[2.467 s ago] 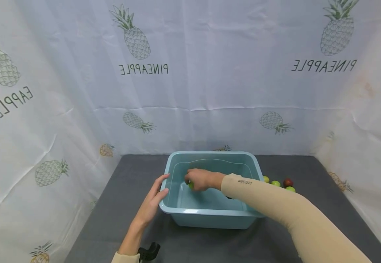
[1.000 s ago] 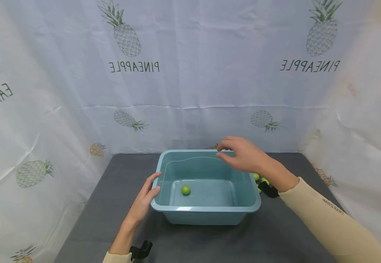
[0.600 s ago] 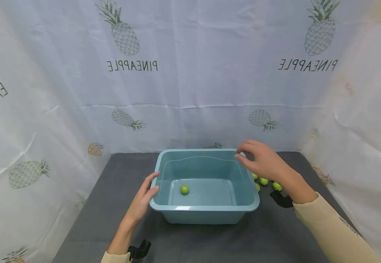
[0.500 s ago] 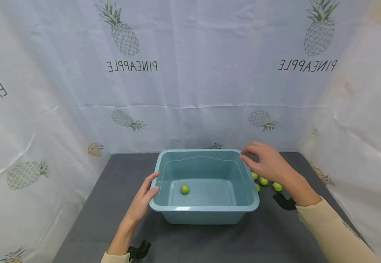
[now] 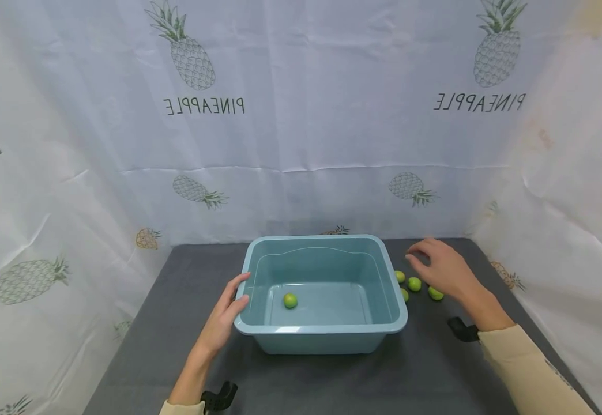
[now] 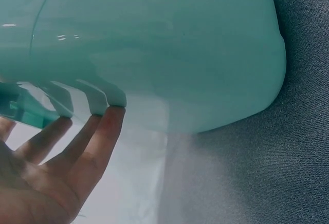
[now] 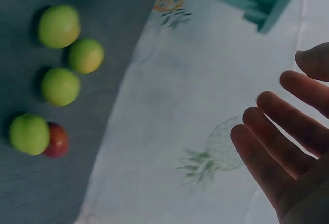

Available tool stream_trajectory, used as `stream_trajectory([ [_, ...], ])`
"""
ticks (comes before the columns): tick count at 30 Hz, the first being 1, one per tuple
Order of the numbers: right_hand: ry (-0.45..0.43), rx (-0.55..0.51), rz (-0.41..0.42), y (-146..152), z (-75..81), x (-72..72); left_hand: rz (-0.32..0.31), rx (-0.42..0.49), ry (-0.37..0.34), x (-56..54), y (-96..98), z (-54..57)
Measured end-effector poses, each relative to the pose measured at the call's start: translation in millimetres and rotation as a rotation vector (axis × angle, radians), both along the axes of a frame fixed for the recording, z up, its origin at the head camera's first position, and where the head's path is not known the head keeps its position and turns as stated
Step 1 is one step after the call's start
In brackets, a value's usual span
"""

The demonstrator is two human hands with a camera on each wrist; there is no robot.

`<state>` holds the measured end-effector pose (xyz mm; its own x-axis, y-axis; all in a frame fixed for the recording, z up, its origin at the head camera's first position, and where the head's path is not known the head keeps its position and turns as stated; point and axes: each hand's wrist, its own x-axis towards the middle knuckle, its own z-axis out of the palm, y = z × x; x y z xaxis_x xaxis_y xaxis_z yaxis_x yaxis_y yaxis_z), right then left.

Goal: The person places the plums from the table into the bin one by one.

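A light blue plastic basin (image 5: 322, 329) stands on the dark table, with one small green round fruit (image 5: 290, 300) on its floor, left of middle. At the basin's left rim my left hand (image 5: 219, 320) holds on, its thumb at the rim; the left wrist view has its other fingertips against the outer wall. My right hand (image 5: 446, 268) hovers right of the basin, fingers loosely bent and nothing in them. Several green round fruits (image 5: 414, 283) lie on the table below it. A red fruit (image 7: 57, 140) touches one of these in the right wrist view; the head view hides it.
The dark grey tabletop (image 5: 306, 383) is bounded at the back and sides by white cloth (image 5: 301, 115) printed with pineapples. The loose fruits sit close to the basin's right wall, toward the table's right side.
My right hand came out of the basin, leaving the green fruit inside, then moved right and lowered over the loose fruits. My left hand has stayed at the rim.
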<state>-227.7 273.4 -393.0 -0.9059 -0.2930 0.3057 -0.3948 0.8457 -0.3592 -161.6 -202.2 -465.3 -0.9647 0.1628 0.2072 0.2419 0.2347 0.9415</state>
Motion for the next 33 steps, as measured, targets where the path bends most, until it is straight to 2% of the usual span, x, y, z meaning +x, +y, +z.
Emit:
stream_trajectory([
  [6,-0.053,0.008,-0.058,20,-22.6,-2.8,0.013,-0.004,-0.005,0.2,0.5,0.0],
  [16,-0.081,0.012,-0.138,48,-60.8,-5.8,0.02,-0.016,-0.005,0.0,1.3,-0.1],
  [33,-0.151,-0.019,-0.241,76,-106.0,-10.1,0.024,-0.025,-0.002,-1.1,0.5,-0.8],
])
